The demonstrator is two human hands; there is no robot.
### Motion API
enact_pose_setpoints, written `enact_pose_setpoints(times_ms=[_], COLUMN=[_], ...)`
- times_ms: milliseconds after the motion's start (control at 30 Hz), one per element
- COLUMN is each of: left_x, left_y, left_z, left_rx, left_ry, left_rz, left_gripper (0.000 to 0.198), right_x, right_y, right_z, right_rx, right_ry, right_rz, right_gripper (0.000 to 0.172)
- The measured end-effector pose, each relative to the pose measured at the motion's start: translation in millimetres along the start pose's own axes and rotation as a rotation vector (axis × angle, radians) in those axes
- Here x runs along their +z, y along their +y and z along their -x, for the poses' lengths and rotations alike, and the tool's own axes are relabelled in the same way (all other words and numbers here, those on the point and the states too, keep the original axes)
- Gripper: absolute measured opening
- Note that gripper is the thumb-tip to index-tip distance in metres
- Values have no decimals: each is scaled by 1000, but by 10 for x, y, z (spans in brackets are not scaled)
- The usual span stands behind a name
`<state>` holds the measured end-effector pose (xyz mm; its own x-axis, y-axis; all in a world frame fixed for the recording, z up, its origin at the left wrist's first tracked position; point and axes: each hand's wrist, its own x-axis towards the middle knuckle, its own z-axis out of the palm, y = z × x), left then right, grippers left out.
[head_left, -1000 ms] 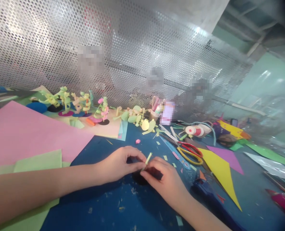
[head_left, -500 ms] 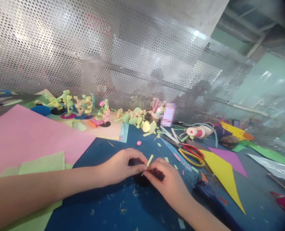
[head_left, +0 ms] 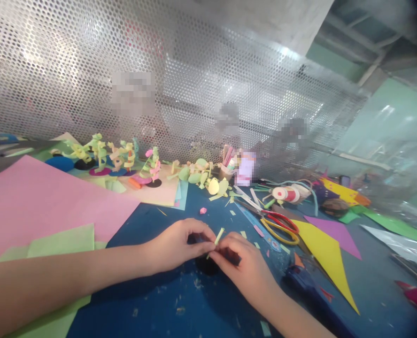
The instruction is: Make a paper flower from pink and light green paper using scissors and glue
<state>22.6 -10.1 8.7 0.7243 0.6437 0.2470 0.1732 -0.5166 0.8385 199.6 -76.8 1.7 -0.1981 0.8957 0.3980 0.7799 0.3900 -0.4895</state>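
Observation:
Between the fingertips of both hands is a small rolled light-green paper tube point(head_left: 220, 235), tilted with its upper end to the right. My left hand point(head_left: 182, 244) pinches it from the left, thumb against fingers. From the right, my right hand point(head_left: 242, 260) pinches it too, and its lower part is mostly covered by fingers. Below the fingertips a black disc point(head_left: 207, 266) lies on the dark blue table surface point(head_left: 159, 305). A small pink paper piece point(head_left: 203, 211) rests beyond my hands.
Red and yellow-handled scissors point(head_left: 281, 227) and a blue ruler point(head_left: 256, 225) lie right of my hands. Pink paper point(head_left: 53, 202) spreads at left, yellow paper point(head_left: 330, 253) at right. Paper figures on discs point(head_left: 101, 155) stand at the back before a perforated metal screen point(head_left: 194, 70).
Both hands keep their pinch on the paper tube in nearly the same place. Only a very slight shift of the view shows.

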Motion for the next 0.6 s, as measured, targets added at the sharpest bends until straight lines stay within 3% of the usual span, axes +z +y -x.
enact_pose_setpoints(times_ms=[600], left_x=[6], left_y=[-7], left_z=[15], left_rx=[14], left_ry=[3], left_rz=[36], left_gripper=[14], right_x=[37], right_y=[23], right_z=[0], right_rx=[-5], right_ry=[-29], right_rz=[-4], right_gripper=[12])
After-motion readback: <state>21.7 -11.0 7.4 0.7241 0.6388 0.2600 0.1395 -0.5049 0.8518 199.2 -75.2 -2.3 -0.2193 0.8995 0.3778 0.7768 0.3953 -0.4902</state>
